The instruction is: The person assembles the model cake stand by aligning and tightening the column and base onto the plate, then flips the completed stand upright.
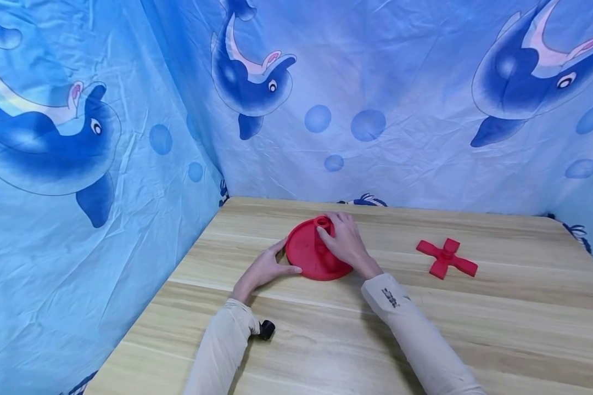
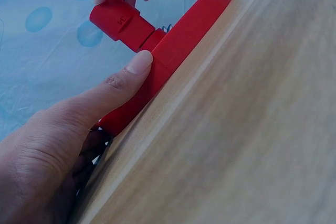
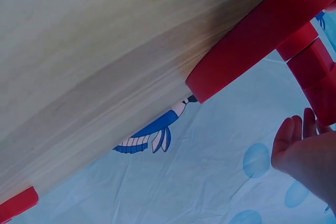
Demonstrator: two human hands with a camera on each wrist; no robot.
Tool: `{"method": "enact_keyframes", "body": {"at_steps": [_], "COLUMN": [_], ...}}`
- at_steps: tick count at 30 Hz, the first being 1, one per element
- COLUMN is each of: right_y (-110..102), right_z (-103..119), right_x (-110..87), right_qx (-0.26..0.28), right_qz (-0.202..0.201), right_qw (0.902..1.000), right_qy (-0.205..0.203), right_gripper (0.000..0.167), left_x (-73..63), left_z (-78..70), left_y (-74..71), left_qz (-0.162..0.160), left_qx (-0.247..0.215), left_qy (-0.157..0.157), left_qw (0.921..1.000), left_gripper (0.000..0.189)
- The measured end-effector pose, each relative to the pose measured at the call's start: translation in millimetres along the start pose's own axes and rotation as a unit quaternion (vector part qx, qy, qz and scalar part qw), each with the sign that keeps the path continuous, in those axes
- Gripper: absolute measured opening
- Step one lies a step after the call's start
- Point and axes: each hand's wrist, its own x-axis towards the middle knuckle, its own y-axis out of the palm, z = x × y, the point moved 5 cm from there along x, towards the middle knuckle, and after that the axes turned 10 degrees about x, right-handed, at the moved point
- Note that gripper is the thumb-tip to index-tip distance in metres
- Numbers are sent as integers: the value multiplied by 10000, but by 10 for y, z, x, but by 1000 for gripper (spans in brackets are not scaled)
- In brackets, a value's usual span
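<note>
Red and round, a shallow-rimmed disc (image 1: 301, 251) lies on the pale wood-grain table (image 1: 326, 343), left of centre toward the far edge. The left hand (image 1: 263, 267) holds its left rim between thumb and fingers; the right hand (image 1: 347, 241) is clasped round the upright red stepped post (image 2: 122, 22) on it. Right of them lies a flat red four-armed cross (image 1: 446, 258).

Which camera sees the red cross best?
The head view, because the whole red cross shows there, all four arms uncovered. The right wrist view catches only a red end, likely its, at the lower left corner; the left wrist view shows none of it.
</note>
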Motion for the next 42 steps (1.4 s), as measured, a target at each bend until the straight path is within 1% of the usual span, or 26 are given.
{"method": "enact_keyframes", "body": {"at_steps": [5,10,13,20,23,29,33,39,42], "right_y": [-4,-23,-27,-16,-13,-9,-12,0,8], "right_z": [-2,-24,-32,-11,-12,-32,-28,-8,-11], "right_x": [16,8,0,0,5,2,1,5,15], "right_qx": [11,3,55,149,141,172,210,254,280], "right_qz": [0,-63,-45,38,31,-37,-20,133,139], "right_qw": [10000,9996,9994,9997,9997,9990,9991,9993,9990], "right_qy": [-11,266,347,190,221,414,380,228,307], "right_gripper": [50,56,57,53,52,57,56,53,54], "left_x": [1,6,9,8,10,8,-4,-17,-14], "left_z": [-11,-17,-17,-2,3,17,24,20,23], "left_y": [-11,-6,-2,6,9,16,17,2,-4], "left_qz": [-2,7,-11,-16,-4,-5,19,22,25], "left_qx": [-5,-28,-36,-45,-56,-66,-104,-125,-131], "left_qy": [8,15,23,19,26,55,5,7,22], "left_qw": [10000,10000,10000,10000,10000,10000,9999,9999,9999], "left_gripper": [103,104,104,104,104,105,105,106,105]}}
